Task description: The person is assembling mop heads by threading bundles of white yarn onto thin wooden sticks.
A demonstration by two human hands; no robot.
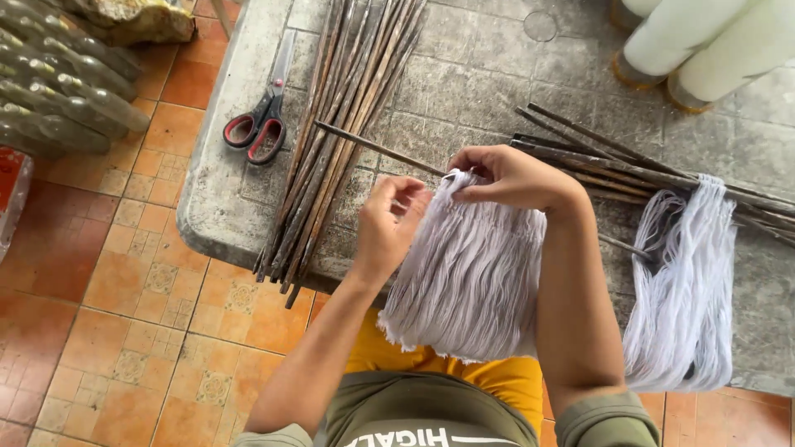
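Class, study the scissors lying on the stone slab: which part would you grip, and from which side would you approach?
Probably grip the scissors by the red loop handles, coming from the slab's near left edge: the handles point that way, while the blades point away beside the stick bundle.

Underfoot, orange-brown floor tiles [108, 290], some patterned, with dark grout. Above them, a grey concrete slab [464, 74] with a rounded, worn corner, stained and cracked into squares. On the slab: red-handled scissors [261, 116], a bundle of dark sticks [339, 124] reaching past the near edge, more sticks [629, 157] lying crosswise at right, white cones [704, 41] at the top right. At far left, a row of plastic bottles [58, 83]; above, a crumpled yellowish bag [132, 18]. Soft, even daylight, faint shadows.
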